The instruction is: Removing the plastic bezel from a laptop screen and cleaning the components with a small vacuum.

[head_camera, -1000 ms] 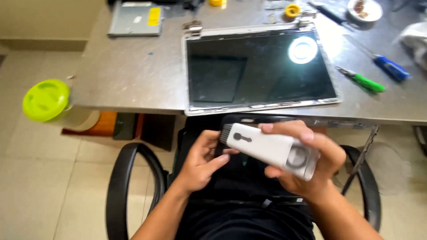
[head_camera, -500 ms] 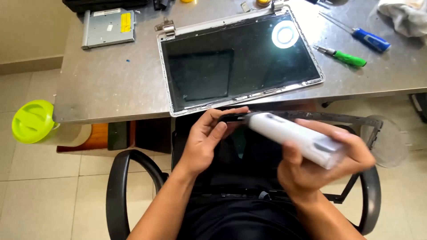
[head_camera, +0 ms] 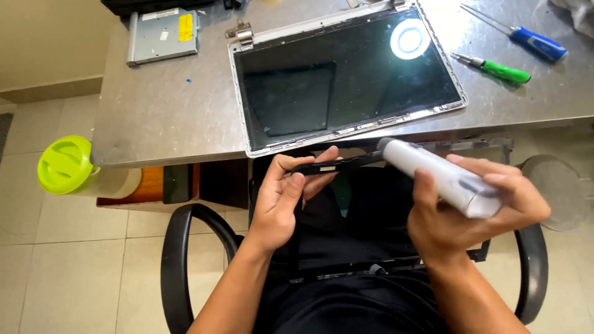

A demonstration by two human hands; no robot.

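Above the lap, just before the table edge, I see my left hand [head_camera: 281,198] pinching a thin black bezel strip [head_camera: 328,164], fingers closed on its end, while my right hand [head_camera: 461,210] is wrapped tight around a white cylindrical tool [head_camera: 436,176] whose tip meets the strip. Pressing too hard could, I judge, snap the strip. I count two screwdrivers, one laptop screen panel [head_camera: 346,80], one optical drive [head_camera: 162,35].

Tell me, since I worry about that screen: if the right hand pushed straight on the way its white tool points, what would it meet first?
Probably the black strip in the left hand, which the white tool in the right hand already reaches. The laptop screen panel lies farther back; depth is unclear.
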